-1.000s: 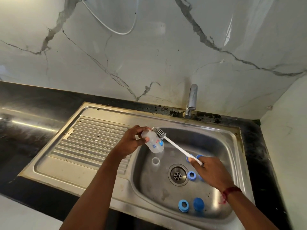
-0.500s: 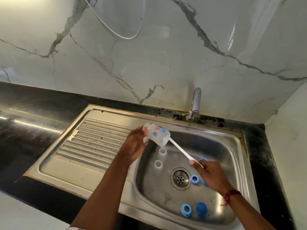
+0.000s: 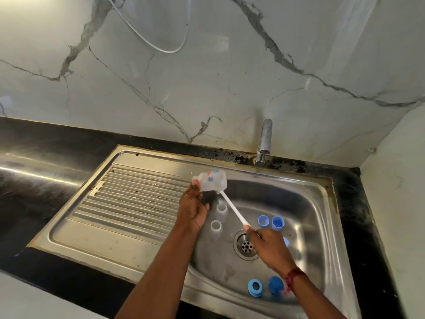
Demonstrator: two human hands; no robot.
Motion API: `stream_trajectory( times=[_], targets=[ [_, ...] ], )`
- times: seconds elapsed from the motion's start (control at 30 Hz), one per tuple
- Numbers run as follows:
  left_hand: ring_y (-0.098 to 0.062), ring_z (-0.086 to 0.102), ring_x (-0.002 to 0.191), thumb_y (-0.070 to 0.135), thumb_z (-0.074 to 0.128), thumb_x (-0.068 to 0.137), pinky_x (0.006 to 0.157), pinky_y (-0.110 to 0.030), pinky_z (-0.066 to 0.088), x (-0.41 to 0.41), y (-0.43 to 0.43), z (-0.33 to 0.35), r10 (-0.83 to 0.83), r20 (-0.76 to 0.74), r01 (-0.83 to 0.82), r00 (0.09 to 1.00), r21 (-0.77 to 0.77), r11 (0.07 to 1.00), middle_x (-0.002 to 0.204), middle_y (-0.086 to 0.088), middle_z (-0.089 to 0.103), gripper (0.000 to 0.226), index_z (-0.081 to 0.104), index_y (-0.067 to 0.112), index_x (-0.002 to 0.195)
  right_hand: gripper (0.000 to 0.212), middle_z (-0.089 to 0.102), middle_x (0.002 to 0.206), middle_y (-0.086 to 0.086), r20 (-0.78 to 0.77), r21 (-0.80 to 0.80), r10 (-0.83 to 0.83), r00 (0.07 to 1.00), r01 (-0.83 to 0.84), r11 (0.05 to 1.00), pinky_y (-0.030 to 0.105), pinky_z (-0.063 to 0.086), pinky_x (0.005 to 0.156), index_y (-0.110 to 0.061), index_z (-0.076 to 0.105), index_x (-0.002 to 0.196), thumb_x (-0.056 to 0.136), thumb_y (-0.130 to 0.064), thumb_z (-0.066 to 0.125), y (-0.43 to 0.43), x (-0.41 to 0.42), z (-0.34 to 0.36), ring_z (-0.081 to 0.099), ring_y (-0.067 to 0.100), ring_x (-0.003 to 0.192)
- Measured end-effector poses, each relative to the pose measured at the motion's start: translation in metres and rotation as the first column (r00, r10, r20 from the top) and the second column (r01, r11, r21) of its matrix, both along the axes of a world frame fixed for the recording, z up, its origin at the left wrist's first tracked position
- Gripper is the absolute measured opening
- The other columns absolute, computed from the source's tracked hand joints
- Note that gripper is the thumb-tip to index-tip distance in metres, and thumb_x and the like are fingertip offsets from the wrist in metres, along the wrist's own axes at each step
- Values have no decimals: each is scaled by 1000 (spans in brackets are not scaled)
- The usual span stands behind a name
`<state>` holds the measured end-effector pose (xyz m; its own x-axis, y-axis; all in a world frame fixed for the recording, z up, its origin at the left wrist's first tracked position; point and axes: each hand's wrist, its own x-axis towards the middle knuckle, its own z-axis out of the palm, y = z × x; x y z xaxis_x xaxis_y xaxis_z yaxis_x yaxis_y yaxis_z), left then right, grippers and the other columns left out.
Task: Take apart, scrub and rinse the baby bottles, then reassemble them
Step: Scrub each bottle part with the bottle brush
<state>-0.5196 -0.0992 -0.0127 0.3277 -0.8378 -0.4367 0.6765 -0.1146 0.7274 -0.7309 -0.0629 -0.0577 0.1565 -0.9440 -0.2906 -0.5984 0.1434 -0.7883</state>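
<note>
- My left hand (image 3: 192, 208) grips the clear plastic baby bottle (image 3: 211, 181), held on its side above the stainless steel sink (image 3: 322, 203).
- My right hand (image 3: 269, 247) clasps the long white plastic brush (image 3: 232, 208), whose head is inside the bottle.
- I see blue plastic rings (image 3: 254, 288) lying in the basin.

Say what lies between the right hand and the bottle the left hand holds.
The white brush handle bridges it, from the right hand into the bottle gripped by the left hand; the head view shows it.

Three bottles (image 3: 212, 181) (image 3: 222, 207) (image 3: 215, 225), one brush (image 3: 232, 208), five blue pieces (image 3: 263, 221) (image 3: 277, 223) (image 3: 254, 287) (image 3: 275, 284) (one half-hidden (image 3: 286, 241)).
</note>
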Motion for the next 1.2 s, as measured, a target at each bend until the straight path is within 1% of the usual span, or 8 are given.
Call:
stream_trajectory(
  times=[0.2, 0.43, 0.57, 0.63, 0.77, 0.93, 1.07, 1.2],
  targets=[
    [-17, 60, 84, 32, 54, 100, 78, -35, 42, 12, -8, -5, 36, 78, -38, 996, 23, 999, 73, 8, 72, 13, 65, 24, 100, 59, 37, 46, -6, 34, 37, -27, 999, 26, 999, 25, 34, 52, -16, 40, 56, 93, -60, 49, 0, -1, -1, 34, 9, 46],
    [-29, 54, 113, 31, 60, 96, 110, -53, 33, 12, -12, -12, 79, 99, -86, 992, 61, 994, 113, -5, 68, 16, 65, 24, 110, 58, 48, 56, 1, 39, 65, -101, 994, 98, 993, 21, 39, 51, -10, 49, 63, 95, -59, 46, -15, 11, 9, 41, 8, 47],
    [-26, 54, 110, 29, 60, 96, 88, -41, 41, 10, -13, -11, 93, 53, -95, 994, 37, 995, 110, -3, 68, 14, 65, 27, 109, 61, 43, 53, -1, 12, 83, -120, 993, 119, 989, 27, 37, 53, -15, 41, 57, 94, -62, 44, -14, 23, 4, 39, 10, 48],
    [-26, 55, 111, 28, 59, 97, 87, -41, 40, 11, -11, -11, 110, 46, -112, 993, 31, 993, 113, -3, 68, 17, 63, 27, 114, 62, 43, 52, -2, 13, 123, -149, 989, 147, 982, 31, 37, 54, -16, 41, 56, 93, -65, 44, -11, 29, 1, 40, 12, 50],
    [-26, 60, 106, 27, 57, 99, 76, -38, 49, 11, -7, -14, 124, 18, -125, 992, 13, 992, 116, -5, 68, 27, 59, 23, 125, 59, 44, 45, -4, 130, 259, -210, 969, 171, 951, 24, 32, 41, -14, 51, 59, 94, -61, 48, -3, 34, 3, 37, 12, 38],
    [-26, 67, 102, 22, 66, 84, 68, -32, 61, 8, -10, -13, 144, 43, -142, 989, -56, 988, 117, -11, 69, 39, 61, 15, 122, 59, 48, 49, -2, 118, 225, -131, 984, 102, 969, 21, 32, 40, -15, 51, 58, 94, -61, 47, 8, 42, 2, 39, 11, 39],
    [-35, 62, 118, 8, 63, 90, 87, -36, 58, 10, -10, -24, 164, 109, -158, 980, -63, 985, 123, -17, 66, 25, 63, 12, 114, 57, 50, 55, 0, 27, 148, -31, 999, 26, 989, 29, 38, 51, -17, 51, 60, 92, -64, 46, 10, 41, -3, 42, 12, 49],
    [-38, 60, 121, 3, 62, 93, 89, -35, 56, 12, -9, -31, 158, 194, -157, 968, -21, 987, 128, -22, 63, 33, 58, 1, 126, 58, 49, 57, -1, -70, 110, 55, 996, -47, 993, 28, 37, 55, -16, 48, 60, 93, -65, 44, 9, 35, -5, 43, 11, 53]
  ],
)
